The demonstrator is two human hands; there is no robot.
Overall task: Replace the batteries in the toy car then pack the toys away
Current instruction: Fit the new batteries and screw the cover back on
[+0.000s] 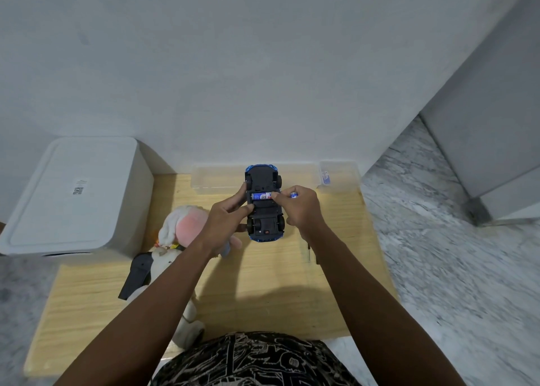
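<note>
- A low wooden table [277, 283] stands against a white wall, on a grey marble floor [453, 239].
- The blue toy car [264, 204] lies upside down at the table's 12 o'clock side.
- The left hand [225, 225] grips the car's side.
- The right hand [301, 207] pinches a battery [262, 196] in the car's slot and holds a second battery [293, 194].
- One soft toy [181, 227] lies at 9 o'clock, two clear boxes [339, 178] at 12, one white bin [73, 195] at 10.
</note>
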